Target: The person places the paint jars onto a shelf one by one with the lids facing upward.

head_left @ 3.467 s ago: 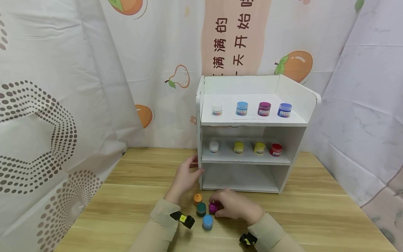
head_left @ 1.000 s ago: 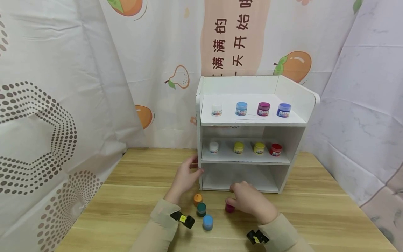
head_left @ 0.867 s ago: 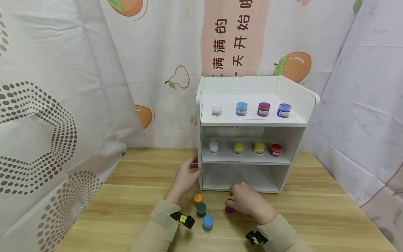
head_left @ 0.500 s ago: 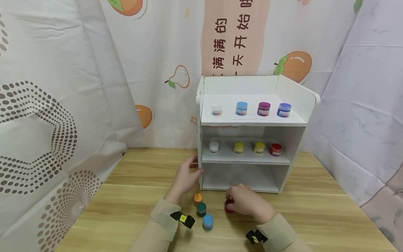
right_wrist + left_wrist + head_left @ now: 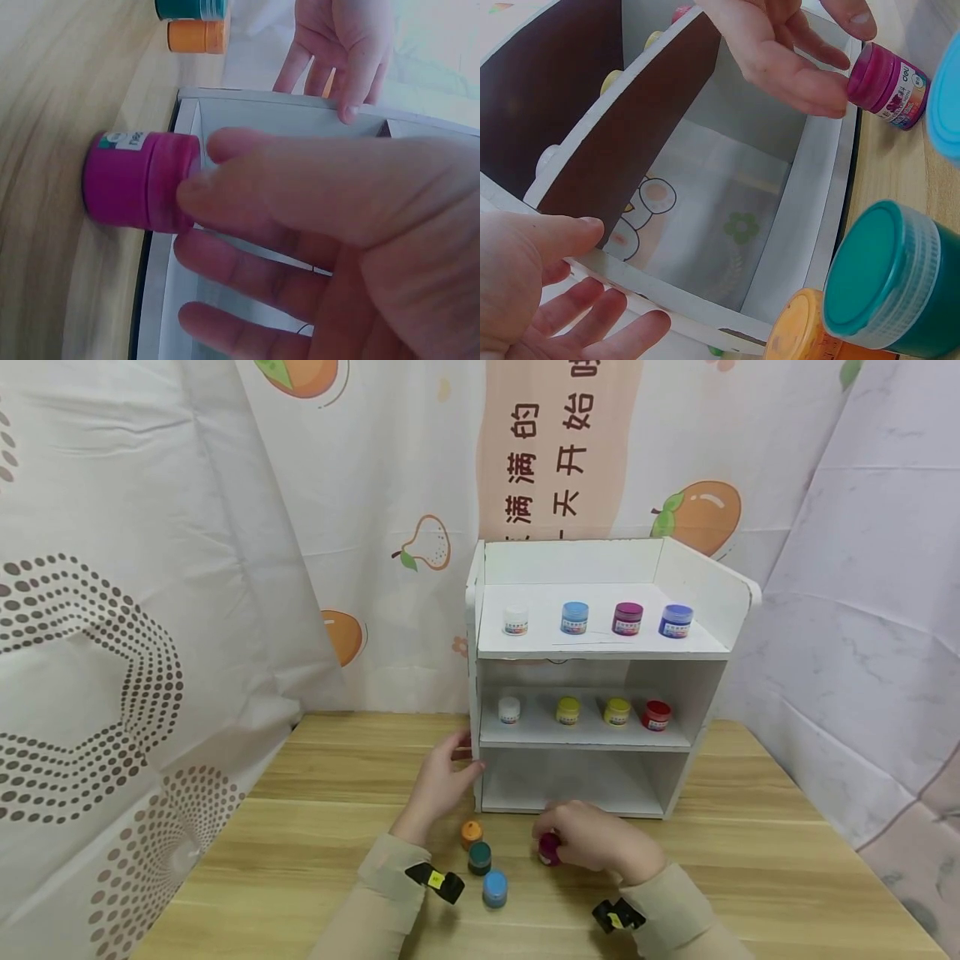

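My right hand (image 5: pixel 596 842) pinches the lid of a magenta paint jar (image 5: pixel 124 180) between thumb and forefinger. The jar stands on the table in front of the shelf; its label shows in the left wrist view. My left hand (image 5: pixel 441 783) holds the left side panel of the white shelf (image 5: pixel 476 693), thumb at the front edge and fingers along the outside. By my left forearm stand an orange jar (image 5: pixel 472 834), a dark green jar (image 5: pixel 480 857) and a light blue jar (image 5: pixel 495 888).
On the top board are a white jar (image 5: pixel 516 621), a light blue one, a magenta one and a dark blue jar (image 5: pixel 677 622). The middle board bears a white jar, two yellow jars and a red jar (image 5: pixel 657 716). A printed curtain (image 5: pixel 390 635) hangs behind the wooden table (image 5: pixel 322 860).
The magenta jar, tipped on its side next to the green jar 3.5 seconds ago, has moved right and now stands upright. My right hand shifts slightly around its lid; my left hand stays put.
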`<act>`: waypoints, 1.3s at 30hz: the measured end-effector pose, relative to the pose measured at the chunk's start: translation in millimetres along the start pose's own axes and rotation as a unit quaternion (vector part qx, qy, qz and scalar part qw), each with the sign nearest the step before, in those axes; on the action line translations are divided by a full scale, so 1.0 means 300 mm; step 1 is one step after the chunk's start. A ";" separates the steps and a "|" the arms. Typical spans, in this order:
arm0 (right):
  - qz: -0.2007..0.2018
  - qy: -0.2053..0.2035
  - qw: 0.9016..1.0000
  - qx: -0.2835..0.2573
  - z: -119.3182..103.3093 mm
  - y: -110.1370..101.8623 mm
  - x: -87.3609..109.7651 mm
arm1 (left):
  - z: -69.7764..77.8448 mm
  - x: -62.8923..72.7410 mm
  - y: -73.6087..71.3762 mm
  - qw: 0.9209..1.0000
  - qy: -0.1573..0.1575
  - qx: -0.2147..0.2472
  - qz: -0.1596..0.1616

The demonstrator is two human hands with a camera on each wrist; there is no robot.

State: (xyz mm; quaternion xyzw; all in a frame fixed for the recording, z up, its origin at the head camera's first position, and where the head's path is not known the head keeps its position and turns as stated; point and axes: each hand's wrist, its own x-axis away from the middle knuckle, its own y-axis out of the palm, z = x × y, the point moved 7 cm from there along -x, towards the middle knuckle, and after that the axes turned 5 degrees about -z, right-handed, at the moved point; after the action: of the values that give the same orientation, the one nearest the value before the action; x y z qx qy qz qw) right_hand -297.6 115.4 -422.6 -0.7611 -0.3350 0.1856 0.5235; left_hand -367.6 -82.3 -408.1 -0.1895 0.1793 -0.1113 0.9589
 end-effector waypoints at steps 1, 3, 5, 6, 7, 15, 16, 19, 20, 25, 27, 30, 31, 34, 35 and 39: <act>0.004 0.004 1.000 0.002 0.001 -0.003 0.000 | 0.000 -0.001 0.000 1.000 0.001 0.000 0.001; 0.017 0.015 1.000 0.008 0.004 -0.012 0.001 | -0.001 -0.001 0.001 1.000 0.001 -0.002 0.002; 0.033 0.030 0.999 0.014 0.009 -0.018 0.002 | -0.002 -0.002 0.001 1.000 0.001 -0.003 0.003; 0.041 0.035 0.998 0.017 0.011 -0.019 0.001 | -0.003 -0.002 0.001 1.000 0.001 -0.003 0.003; 0.046 0.042 0.998 0.019 0.014 -0.019 -0.001 | -0.003 -0.001 0.001 1.000 0.000 -0.003 0.003; 0.040 0.021 0.998 0.041 0.008 -0.001 -0.010 | -0.001 0.000 0.002 1.000 0.000 0.004 0.003; 0.036 0.014 0.998 0.039 0.006 0.000 -0.010 | -0.001 -0.001 0.002 1.000 0.000 0.004 0.003; 0.025 -0.003 0.999 0.030 0.002 0.000 -0.009 | -0.002 -0.001 0.003 1.000 -0.001 0.002 0.004; 0.022 -0.007 0.999 0.026 0.002 0.000 -0.009 | -0.002 -0.001 0.003 1.000 -0.001 0.002 0.004; 0.013 -0.017 1.000 0.008 0.011 0.000 -0.009 | -0.006 -0.001 0.002 1.000 -0.005 -0.002 0.004; 0.015 -0.022 1.000 0.005 0.012 -0.002 -0.008 | -0.008 -0.001 0.001 1.000 -0.007 -0.003 0.004; 0.017 -0.032 0.999 0.006 0.011 -0.005 -0.006 | -0.008 -0.001 -0.001 1.000 -0.005 -0.003 0.004; 0.018 -0.035 0.999 0.006 0.010 -0.007 -0.005 | -0.008 -0.001 -0.001 1.000 -0.003 -0.003 0.003; 0.017 -0.041 0.999 0.004 0.008 -0.011 0.001 | -0.007 -0.001 -0.001 1.000 0.000 -0.002 0.003; 0.017 -0.039 0.999 0.006 0.009 -0.014 0.004 | -0.006 -0.001 -0.001 1.000 0.001 -0.003 0.002; 0.019 -0.017 1.000 0.009 0.011 -0.027 0.016 | -0.002 -0.001 -0.001 1.000 0.002 -0.004 0.002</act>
State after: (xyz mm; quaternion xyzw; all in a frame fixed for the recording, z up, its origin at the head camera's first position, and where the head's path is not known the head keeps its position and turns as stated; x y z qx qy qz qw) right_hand -298.8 122.8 -416.1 -0.7594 -0.3276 0.2116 0.5208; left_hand -368.2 -82.8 -408.4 -0.1925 0.1825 -0.1091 0.9580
